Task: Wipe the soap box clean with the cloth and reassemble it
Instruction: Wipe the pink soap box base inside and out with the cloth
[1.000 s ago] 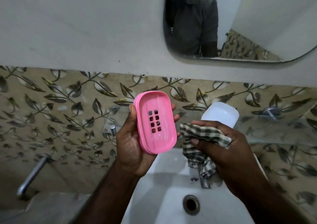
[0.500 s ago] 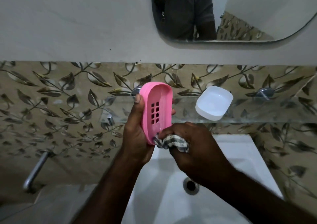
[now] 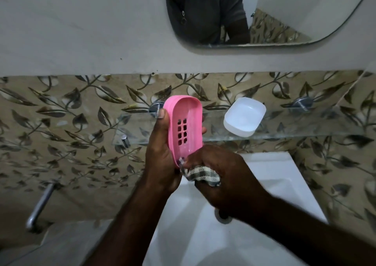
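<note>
While L hand (image 3: 160, 153) grips pink tray (image 3: 184, 131) above sink (image 3: 274, 174), R hand (image 3: 221, 174) bunches cloth (image 3: 201, 175) against its lower end — wiping apparently underway — white base (image 3: 244, 117) on shelf (image 3: 305, 131), unassembled.

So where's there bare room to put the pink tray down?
The glass shelf is bare right of the white tub, by the right bracket, and a smaller patch lies left of the left hand. Over the sink it is crowded: right hand, cloth, tray.
</note>
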The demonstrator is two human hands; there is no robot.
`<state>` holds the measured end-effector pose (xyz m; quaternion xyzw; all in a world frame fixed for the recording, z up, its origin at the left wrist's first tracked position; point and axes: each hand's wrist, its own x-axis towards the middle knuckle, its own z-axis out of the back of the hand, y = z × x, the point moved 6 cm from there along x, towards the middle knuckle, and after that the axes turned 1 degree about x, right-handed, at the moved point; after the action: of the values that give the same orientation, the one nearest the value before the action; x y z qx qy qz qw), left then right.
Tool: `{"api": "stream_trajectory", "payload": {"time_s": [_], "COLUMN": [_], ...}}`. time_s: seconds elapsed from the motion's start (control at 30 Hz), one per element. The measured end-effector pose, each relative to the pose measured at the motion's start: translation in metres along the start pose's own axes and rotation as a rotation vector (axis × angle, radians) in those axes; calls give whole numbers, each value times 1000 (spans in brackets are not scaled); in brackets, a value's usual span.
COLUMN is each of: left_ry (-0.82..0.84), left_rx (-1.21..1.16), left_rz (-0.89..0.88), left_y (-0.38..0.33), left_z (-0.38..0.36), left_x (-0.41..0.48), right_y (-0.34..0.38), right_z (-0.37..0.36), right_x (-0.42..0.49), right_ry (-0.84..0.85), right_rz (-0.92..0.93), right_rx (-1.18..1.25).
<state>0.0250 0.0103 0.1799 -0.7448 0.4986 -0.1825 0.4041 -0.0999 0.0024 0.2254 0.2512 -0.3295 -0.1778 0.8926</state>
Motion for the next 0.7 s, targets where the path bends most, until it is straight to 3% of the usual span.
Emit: {"api": "stream_trajectory", "payload": {"time_s": [0.07, 0.13, 0.27, 0.33, 0.43, 0.5, 0.63, 0.7], "left_ry": [-15, -40, -68, -43, -29, -29, -22, -25], "left_rx": [-15, -28, -31, -54, -38, -36, 22, 31], "left_rz": [9, -4, -42, -38, -25, -11, -29, -44], "left_y": [2, 3, 0, -3, -4, -1, 2, -1], "left_z": [1, 1, 1, 1, 4, 5, 1, 2], "left_x": [0, 1, 3, 2, 1, 0, -2, -3], "right_y": [-17, -21, -4, 4, -4, -6, -4, -2], "right_z": [3, 1, -13, -12, -10, -8, -11, -11], "right_x": [4, 6, 4, 2, 3, 3, 9, 8], "right_ry": [54, 38, -28, -44, 22, 36, 55, 39], "right_rz": [21, 1, -281, -205, -85, -58, -274, -203], "right_rx": [-171, -152, 365, 356, 83, 25, 421, 407]}}
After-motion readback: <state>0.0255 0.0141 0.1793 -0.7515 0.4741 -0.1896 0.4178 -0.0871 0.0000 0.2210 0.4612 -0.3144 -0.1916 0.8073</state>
